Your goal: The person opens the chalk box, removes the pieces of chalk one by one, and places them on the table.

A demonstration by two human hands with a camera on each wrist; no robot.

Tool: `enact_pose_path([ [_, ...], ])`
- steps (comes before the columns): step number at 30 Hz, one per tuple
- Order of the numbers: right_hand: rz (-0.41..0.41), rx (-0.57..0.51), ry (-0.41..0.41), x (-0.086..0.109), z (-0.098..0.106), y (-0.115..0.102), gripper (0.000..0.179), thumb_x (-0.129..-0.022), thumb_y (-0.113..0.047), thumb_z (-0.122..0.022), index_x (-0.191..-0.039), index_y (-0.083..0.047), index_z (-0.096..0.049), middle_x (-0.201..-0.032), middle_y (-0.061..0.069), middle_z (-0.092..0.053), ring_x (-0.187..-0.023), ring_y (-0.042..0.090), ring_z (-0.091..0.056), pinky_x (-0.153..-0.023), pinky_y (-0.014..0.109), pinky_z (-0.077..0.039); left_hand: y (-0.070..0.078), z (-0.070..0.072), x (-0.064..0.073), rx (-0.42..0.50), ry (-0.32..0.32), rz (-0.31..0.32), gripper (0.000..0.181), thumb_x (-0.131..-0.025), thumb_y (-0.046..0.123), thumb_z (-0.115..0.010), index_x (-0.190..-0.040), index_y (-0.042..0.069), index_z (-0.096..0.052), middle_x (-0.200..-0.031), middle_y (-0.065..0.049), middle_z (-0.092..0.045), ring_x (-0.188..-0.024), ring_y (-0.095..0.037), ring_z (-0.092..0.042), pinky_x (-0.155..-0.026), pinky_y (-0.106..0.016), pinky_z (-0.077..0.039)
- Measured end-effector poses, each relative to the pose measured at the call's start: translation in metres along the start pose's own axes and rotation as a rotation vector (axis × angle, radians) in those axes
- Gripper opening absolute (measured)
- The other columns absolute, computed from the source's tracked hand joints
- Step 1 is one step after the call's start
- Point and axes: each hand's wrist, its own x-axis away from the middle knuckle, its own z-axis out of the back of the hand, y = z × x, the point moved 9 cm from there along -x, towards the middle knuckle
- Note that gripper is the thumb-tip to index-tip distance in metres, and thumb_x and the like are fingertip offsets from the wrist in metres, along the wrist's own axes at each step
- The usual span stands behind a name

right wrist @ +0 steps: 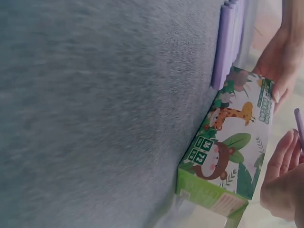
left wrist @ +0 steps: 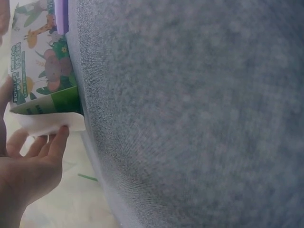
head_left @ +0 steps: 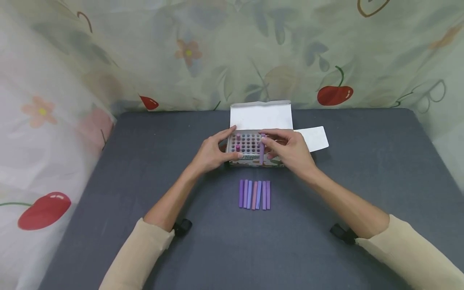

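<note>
A small cardboard box [head_left: 250, 157] with printed animals stands open, its inner tray full of round holes. Two pinkish-purple chalk sticks [head_left: 237, 148] stand in holes at its left. My left hand [head_left: 210, 154] grips the box's left end, thumb at the front top edge and index finger at the back corner; other fingers touch a white side flap [left wrist: 47, 122]. Between thumb and fingers, my right hand [head_left: 294, 153] pinches a purple chalk stick [head_left: 262, 155], held upright before the tray's right part. Several purple, lilac and pink chalk sticks [head_left: 254, 195] lie side by side in front of the box.
The white lid [head_left: 261, 116] is folded back behind the box, and a white flap [head_left: 313, 139] sticks out to the right. A dark grey cloth [head_left: 224, 249] covers the table. Patterned curtains [head_left: 224, 52] hang at the back and sides.
</note>
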Motion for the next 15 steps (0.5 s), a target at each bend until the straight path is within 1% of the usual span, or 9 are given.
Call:
enact_pose_path([
  [4, -0.051, -0.002, -0.012, 0.010, 0.004, 0.005, 0.032, -0.094, -0.015, -0.071, -0.124, -0.003, -0.069, -0.093, 0.013, -0.068, -0.072, 0.019, -0.068, -0.065, 0.034, -0.062, 0.000, 0.001, 0.001, -0.008, 0.004, -0.002, 0.088, -0.083, 0.031, -0.083, -0.156, 0.028, -0.035, -0.157, -0.008, -0.037, -0.130, -0.026, -0.051, -0.103, -0.034, -0.050],
  [7, -0.088, 0.010, -0.027, 0.017, 0.007, 0.012, 0.032, -0.094, -0.015, -0.070, -0.123, -0.001, -0.068, -0.092, 0.013, -0.067, -0.071, 0.019, -0.068, -0.066, 0.035, -0.062, 0.000, 0.001, 0.001, -0.020, 0.003, -0.006, 0.088, -0.083, 0.032, -0.083, -0.156, 0.028, -0.034, -0.157, -0.009, -0.036, -0.135, -0.026, -0.047, -0.106, -0.035, -0.048],
  [10, -0.117, 0.007, -0.046, 0.023, 0.009, 0.018, 0.032, -0.094, -0.013, -0.070, -0.122, 0.002, -0.068, -0.091, 0.015, -0.067, -0.069, 0.019, -0.068, -0.065, 0.035, -0.062, 0.000, 0.001, 0.000, -0.030, -0.001, -0.005, 0.088, -0.083, 0.032, -0.083, -0.156, 0.028, -0.034, -0.158, -0.009, -0.035, -0.136, -0.027, -0.045, -0.106, -0.035, -0.047],
  [15, -0.149, 0.011, -0.063, 0.031, 0.012, 0.026, 0.031, -0.093, -0.012, -0.071, -0.120, 0.002, -0.069, -0.090, 0.017, -0.069, -0.066, 0.020, -0.067, -0.065, 0.037, -0.062, -0.002, 0.001, -0.002, -0.036, 0.004, -0.010, 0.087, -0.083, 0.033, -0.083, -0.155, 0.029, -0.035, -0.158, -0.009, -0.036, -0.135, -0.028, -0.047, -0.104, -0.037, -0.049],
])
